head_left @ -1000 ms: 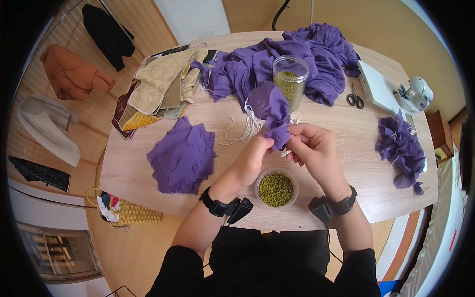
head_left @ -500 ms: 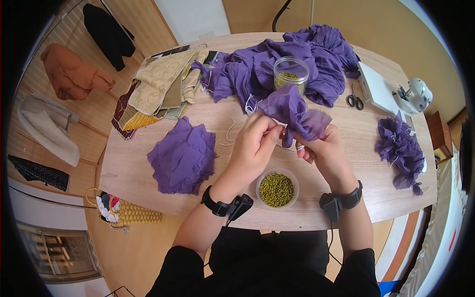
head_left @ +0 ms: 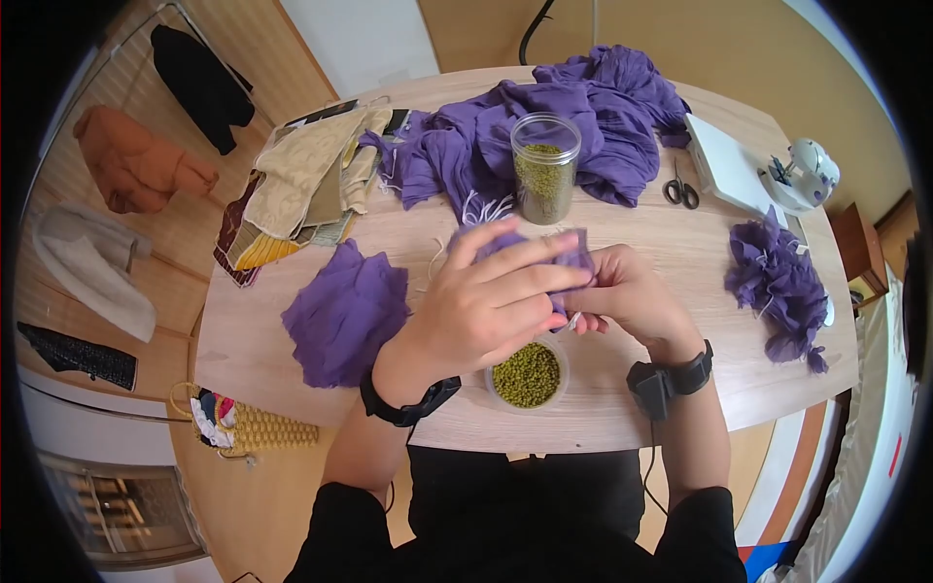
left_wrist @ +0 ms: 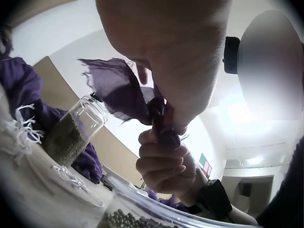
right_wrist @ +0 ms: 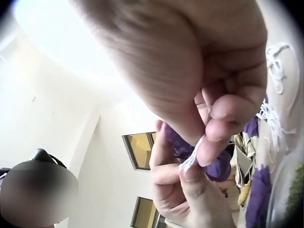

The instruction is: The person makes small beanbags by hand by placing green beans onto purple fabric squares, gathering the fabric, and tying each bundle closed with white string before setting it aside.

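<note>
My left hand (head_left: pixel 491 301) bends over a gathered piece of purple cloth (head_left: pixel 580 255), its spread fingers covering most of it in the head view. From the right, my right hand (head_left: pixel 632 296) grips the bunched cloth. In the left wrist view the loose cloth end (left_wrist: pixel 116 88) fans out above the right fist. A white string (right_wrist: pixel 192 159) runs between the right fingertips and the left thumb in the right wrist view. Below the hands stands a clear round tub (head_left: pixel 489 387) of green mung beans (head_left: pixel 528 377).
A tall clear jar (head_left: pixel 546 204) of mung beans stands behind, before a purple fabric heap (head_left: pixel 622 146). White strings (head_left: pixel 486 207) lie near it. Purple cloth squares (head_left: pixel 348 316) and patterned fabrics (head_left: pixel 301 185) are left; scissors (head_left: pixel 680 189), a white machine (head_left: pixel 802 180) and tied purple cloth (head_left: pixel 777 282) right.
My left hand has swung forward and over the cloth, its fingers spreading across it. The cloth has come lower, between the hands. The right hand stays close to its place.
</note>
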The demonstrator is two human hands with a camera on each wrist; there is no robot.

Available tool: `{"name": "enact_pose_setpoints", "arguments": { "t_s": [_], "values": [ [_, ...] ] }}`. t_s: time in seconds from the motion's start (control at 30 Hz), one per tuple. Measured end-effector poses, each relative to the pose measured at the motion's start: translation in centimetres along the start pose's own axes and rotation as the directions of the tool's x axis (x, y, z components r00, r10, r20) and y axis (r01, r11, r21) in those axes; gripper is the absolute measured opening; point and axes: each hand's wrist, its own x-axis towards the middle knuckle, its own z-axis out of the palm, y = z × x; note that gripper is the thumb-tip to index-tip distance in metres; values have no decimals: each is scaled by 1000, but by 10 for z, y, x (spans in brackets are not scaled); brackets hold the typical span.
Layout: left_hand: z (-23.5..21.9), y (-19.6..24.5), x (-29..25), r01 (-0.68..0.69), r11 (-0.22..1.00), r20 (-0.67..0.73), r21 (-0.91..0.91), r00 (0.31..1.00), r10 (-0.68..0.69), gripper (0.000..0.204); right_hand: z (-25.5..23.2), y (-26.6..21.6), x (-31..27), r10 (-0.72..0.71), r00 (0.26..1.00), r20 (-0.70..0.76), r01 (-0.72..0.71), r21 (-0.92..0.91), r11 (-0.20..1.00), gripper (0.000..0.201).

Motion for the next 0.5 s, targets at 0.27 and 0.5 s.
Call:
{"name": "enact_pose_setpoints", "arguments": {
  "t_s": [0.27, 0.5],
  "values": [
    [16, -10, -15, 44, 983, 2, -179, 999, -45, 24, 3, 0, 3, 42, 998, 38, -37, -124, 992, 6],
    [12, -15, -17, 105, 964, -30, -244, 993, -116, 22, 11, 0, 5, 34, 999, 22, -34, 10, 999, 7]
  ]
}}
